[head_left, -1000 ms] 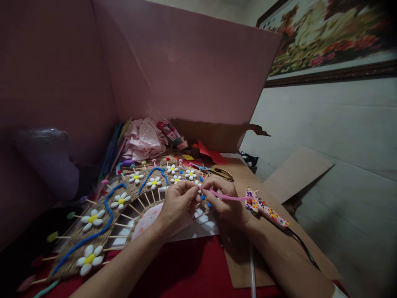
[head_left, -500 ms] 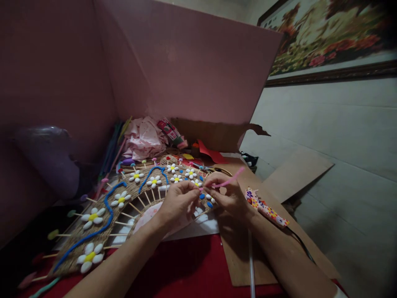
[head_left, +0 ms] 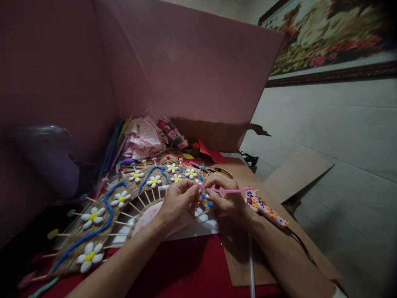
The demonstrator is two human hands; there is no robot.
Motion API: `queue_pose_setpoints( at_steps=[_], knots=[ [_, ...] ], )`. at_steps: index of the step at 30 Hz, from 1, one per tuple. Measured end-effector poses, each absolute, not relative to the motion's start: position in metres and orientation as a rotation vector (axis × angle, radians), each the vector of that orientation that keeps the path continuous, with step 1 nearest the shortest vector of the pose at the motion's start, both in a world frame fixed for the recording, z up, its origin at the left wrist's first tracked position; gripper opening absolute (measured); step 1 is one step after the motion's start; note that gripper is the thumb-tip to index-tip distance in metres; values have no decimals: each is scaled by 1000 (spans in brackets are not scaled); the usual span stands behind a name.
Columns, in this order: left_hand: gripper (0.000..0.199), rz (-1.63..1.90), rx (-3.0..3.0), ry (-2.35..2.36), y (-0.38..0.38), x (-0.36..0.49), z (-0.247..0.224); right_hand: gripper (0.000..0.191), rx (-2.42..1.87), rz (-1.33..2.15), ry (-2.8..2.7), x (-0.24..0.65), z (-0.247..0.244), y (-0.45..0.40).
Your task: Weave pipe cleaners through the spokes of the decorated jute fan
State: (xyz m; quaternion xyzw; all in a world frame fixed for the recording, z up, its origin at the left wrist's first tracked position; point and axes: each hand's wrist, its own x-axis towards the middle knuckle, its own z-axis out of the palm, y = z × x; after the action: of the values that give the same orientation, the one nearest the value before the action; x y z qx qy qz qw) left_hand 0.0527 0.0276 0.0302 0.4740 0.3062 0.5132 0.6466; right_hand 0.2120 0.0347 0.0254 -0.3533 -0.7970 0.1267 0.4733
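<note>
A pink pipe cleaner (head_left: 234,191) runs between my two hands, its loose end pointing right. My left hand (head_left: 180,201) pinches its left end, and my right hand (head_left: 226,198) grips it just beside, fingers closed. Below and behind them lies an arched fan-shaped piece of woven twine (head_left: 126,211) with wooden sticks along its edges. White flowers with yellow centres, like this one (head_left: 94,218), sit on it, along with a wavy blue pipe cleaner (head_left: 108,207). My hands cover part of its right end.
Gold-handled scissors (head_left: 221,170) lie behind my right hand. A flower-patterned glue gun (head_left: 266,210) with a cord rests on cardboard (head_left: 238,265) at the right, near a clear glue stick (head_left: 251,265). Crumpled pink cloth (head_left: 145,138) is at the back.
The pink pipe cleaner's free end has swung down from slanting upward to nearly level, pointing right. Both hands stay close together in about the same place.
</note>
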Motion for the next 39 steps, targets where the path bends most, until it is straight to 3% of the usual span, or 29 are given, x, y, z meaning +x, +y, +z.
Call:
queue_pose_setpoints(
  at_steps=[11,19,26,33,39],
  knots=[
    [24,878,1228,746,30,48,20,5,-850,468,-2076,219,32,38],
    [18,1167,1037,741,27,51,31,4,-787,363,-2041,213,28,38],
    [20,1275,870,683,29,56,24,14,-674,142,-2070,205,20,37],
    [28,1146,1002,672,29,53,25,8,-893,304,-1881,207,19,36],
    [28,1054,1140,671,29,49,28,7,-833,371,-1949,212,23,38]
  ],
)
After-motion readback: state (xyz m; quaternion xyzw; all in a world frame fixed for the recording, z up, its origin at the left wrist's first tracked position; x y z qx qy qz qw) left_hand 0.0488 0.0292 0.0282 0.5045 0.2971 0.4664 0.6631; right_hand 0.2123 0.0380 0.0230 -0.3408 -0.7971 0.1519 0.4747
